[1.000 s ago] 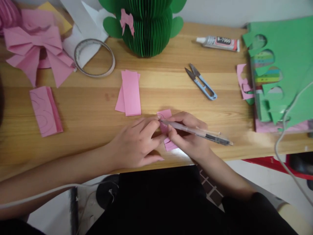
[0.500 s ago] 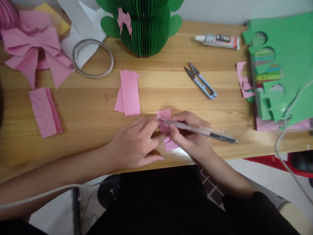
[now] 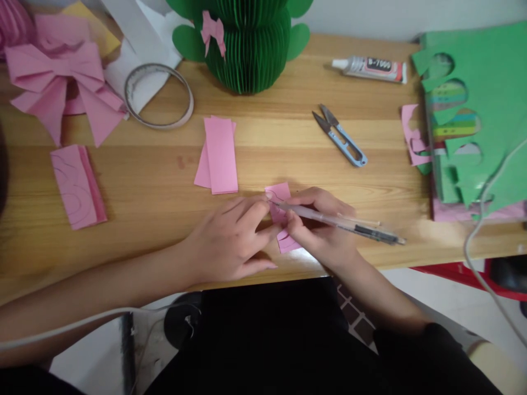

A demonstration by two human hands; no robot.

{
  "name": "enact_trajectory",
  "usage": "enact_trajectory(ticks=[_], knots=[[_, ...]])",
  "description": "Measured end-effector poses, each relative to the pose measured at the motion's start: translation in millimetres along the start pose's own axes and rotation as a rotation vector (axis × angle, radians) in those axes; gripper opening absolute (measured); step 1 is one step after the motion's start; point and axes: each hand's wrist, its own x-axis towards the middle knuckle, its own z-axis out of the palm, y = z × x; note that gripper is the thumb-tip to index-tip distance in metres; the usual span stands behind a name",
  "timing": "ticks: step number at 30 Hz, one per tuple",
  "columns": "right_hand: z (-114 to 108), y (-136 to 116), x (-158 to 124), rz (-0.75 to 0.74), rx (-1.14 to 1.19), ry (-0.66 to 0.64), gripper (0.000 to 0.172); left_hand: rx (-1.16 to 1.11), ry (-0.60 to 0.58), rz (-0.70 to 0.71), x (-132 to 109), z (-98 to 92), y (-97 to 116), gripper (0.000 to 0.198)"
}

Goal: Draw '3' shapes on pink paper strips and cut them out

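The left hand [image 3: 230,241] is pinning the thin, flimsy pink paper [image 3: 280,193] flat beside the scissors [image 3: 340,136]; the right hand [image 3: 321,230] fingers are closing on the pen [image 3: 337,222].

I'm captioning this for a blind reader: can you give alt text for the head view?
At a wooden table, the right hand draws with a pen on a small pink paper piece that the left hand holds flat. Beyond lie pink paper strips, thread snips and a green paper cactus.
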Motion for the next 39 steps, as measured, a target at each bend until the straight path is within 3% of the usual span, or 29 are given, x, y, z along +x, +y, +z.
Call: enact_trajectory(ticks=[19,39], knots=[[-2.4,-0.6,-2.3,-0.01,-0.035,0.031,0.005,0.027,0.0,0.013,-2.5,5.7,-2.1,0.045],[-2.5,2.0,-2.8,-0.021,0.071,-0.083,0.004,0.039,0.01,0.009,-0.9,5.3,-0.7,0.039]])
